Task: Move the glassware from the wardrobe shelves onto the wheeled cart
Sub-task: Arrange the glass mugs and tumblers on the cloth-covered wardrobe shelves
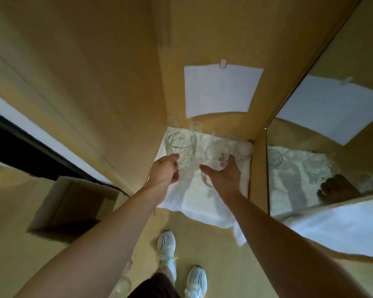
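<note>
Left hand grips one tumbler; right hand one goblet.

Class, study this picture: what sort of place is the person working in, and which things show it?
Probably a wooden wardrobe in a home: light wood panels, a mirrored side, and a white cloth on the shelf bearing glassware.

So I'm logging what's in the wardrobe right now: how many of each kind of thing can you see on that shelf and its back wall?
Clear glasses in hand: 2, a tall glass in the left hand, a round glass in the right hand
White cloth on the shelf: 1
White paper on the back wall: 1
Total: 4
Other glassware behind is too blurred to count.
</note>
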Available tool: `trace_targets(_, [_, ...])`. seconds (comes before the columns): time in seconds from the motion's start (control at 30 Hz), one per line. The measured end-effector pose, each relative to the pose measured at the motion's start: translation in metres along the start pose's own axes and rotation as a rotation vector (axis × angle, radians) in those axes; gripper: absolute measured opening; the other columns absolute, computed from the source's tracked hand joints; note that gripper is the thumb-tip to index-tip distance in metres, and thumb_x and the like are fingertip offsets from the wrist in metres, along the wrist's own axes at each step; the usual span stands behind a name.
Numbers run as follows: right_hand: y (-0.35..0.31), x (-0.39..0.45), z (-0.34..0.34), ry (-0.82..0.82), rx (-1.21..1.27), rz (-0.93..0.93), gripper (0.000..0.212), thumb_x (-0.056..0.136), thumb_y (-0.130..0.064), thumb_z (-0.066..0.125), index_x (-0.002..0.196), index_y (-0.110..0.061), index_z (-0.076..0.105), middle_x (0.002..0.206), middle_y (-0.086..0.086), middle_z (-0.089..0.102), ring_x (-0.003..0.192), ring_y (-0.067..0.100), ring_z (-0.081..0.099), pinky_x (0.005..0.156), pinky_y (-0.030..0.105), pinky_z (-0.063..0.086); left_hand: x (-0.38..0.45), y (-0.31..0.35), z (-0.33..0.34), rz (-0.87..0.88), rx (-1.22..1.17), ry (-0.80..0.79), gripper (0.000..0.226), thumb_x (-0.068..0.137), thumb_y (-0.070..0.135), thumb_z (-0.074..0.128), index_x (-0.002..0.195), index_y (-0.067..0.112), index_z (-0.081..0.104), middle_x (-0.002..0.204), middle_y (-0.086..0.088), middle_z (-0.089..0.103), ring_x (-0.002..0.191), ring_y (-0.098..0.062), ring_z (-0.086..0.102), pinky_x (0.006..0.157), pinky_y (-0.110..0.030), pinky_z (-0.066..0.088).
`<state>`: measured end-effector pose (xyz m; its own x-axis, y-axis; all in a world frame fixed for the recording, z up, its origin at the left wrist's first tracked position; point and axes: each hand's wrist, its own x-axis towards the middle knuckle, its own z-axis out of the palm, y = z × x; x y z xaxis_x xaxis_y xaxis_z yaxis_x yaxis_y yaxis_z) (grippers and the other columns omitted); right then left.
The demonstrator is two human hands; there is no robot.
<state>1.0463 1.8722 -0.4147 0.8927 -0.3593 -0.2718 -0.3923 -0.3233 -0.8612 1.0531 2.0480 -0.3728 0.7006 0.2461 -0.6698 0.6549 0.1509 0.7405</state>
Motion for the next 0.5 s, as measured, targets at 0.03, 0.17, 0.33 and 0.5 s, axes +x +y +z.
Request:
trace_targets(0.03, [-0.013, -0.005, -0.004, 0.004, -0.005, -0.035, 0.081, 0.061, -0.045, 0.093, 0.129, -0.019, 0.055, 0.122, -0.005, 0.064, 0.116, 0.019, 0.06, 0.093, 0.03, 0.046, -0.012, 0.008, -0.005, 0.036, -0.008, -0.002, 0.021, 0.095, 0.027, 0.064, 0.077, 0.016, 0.061, 0.078, -0.01, 0.054, 0.074, -0.024, 0.052, 0.064, -0.032, 0.055])
trace_targets(0.17, [-0.069, -0.023, -0.023, 0.022, 0.017, -0.154, 0.079, 0.062, -0.042, 0.093, 0.127, -0.015, 0.057, 0.117, -0.003, 0.064, 0.113, 0.02, 0.061, 0.091, 0.031, 0.046, -0.054, 0.044, -0.023, 0.166, 0.007, 0.017, 0.021, 0.094, 0.032, 0.064, 0.08, 0.017, 0.062, 0.075, -0.006, 0.058, 0.072, -0.022, 0.057, 0.069, -0.033, 0.059])
trace_targets(0.33, [-0.122, -0.058, -0.05, 0.09, 0.07, -0.272, 0.064, 0.062, -0.038, 0.09, 0.114, -0.025, 0.055, 0.096, -0.019, 0.06, 0.097, 0.014, 0.061, 0.071, 0.023, 0.043, -0.098, 0.083, -0.037, 0.271, -0.018, -0.022, 0.018, 0.094, 0.032, 0.063, 0.085, 0.017, 0.06, 0.087, -0.01, 0.066, 0.079, -0.026, 0.064, 0.079, -0.042, 0.06])
trace_targets(0.5, [-0.154, -0.111, -0.076, 0.148, 0.059, -0.309, 0.077, 0.064, -0.046, 0.087, 0.128, -0.02, 0.054, 0.115, -0.005, 0.061, 0.105, 0.018, 0.059, 0.083, 0.034, 0.049, -0.145, 0.1, -0.059, 0.413, -0.008, -0.111, 0.017, 0.093, 0.032, 0.065, 0.09, 0.015, 0.065, 0.086, -0.01, 0.066, 0.074, -0.025, 0.064, 0.06, -0.032, 0.057])
